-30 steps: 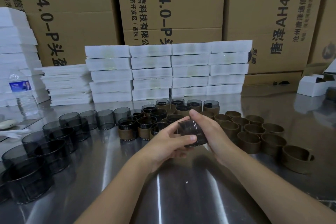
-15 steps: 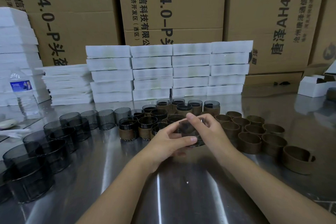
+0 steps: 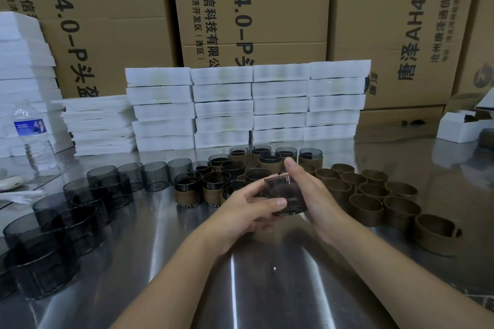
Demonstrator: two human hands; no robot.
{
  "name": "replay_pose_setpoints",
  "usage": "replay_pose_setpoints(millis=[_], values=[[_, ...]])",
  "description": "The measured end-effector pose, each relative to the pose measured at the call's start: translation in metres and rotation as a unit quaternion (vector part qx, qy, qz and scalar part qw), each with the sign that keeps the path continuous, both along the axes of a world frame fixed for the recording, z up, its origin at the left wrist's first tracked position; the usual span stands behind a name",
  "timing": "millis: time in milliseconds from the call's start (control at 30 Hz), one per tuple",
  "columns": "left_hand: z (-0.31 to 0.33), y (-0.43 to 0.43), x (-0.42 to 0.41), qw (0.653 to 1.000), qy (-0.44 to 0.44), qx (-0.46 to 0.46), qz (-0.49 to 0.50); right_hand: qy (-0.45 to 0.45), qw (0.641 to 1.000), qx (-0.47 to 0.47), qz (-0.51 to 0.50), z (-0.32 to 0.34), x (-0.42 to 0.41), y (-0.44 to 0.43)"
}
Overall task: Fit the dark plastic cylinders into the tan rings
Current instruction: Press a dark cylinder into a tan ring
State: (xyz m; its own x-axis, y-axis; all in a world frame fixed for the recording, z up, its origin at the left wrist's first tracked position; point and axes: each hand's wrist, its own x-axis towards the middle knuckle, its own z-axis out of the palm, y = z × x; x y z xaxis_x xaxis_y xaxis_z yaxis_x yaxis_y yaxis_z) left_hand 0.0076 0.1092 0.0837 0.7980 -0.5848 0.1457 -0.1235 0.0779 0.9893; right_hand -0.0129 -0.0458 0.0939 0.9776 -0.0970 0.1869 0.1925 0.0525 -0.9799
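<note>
At centre, over the table (image 3: 240, 288), my left hand (image 3: 247, 212) pinches a cylinder (image 3: 287, 196) and my right hand (image 3: 314, 195) wraps its other side, so both grasp it, tilted. Rings (image 3: 374, 195) lie at three o'clock, bare cylinders (image 3: 107, 195) at nine, fitted ones (image 3: 268, 161) at twelve.

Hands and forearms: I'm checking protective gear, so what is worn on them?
Nothing: the left hand and right hand are ungloved, no rings visible; the left forearm and right forearm run bare to the frame edge, no sleeves or watch.
</note>
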Motion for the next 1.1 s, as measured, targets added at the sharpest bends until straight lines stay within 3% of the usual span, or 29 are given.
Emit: replay_pose_setpoints(millis=[333, 533, 733, 1100], values=[[-0.002, -0.0056, 0.0031, 0.998, -0.002, 0.015, 0.065, -0.032, 0.998, -0.025, -0.049, -0.0003, 0.0011, 0.0011], [0.0039, -0.0044, 0.0018, 0.993, 0.023, -0.063, 0.092, -0.127, 0.992, -0.019, -0.003, -0.0043, 0.0024, 0.0025], [0.0057, -0.0027, 0.0046, 0.988, 0.061, -0.115, 0.081, -0.153, 0.988, -0.033, -0.01, -0.006, 0.002, 0.0039], [0.0079, -0.0028, 0.0049, 0.983, 0.088, -0.118, 0.112, -0.226, 0.961, -0.142, -0.078, -0.0094, 0.0049, 0.0022]])
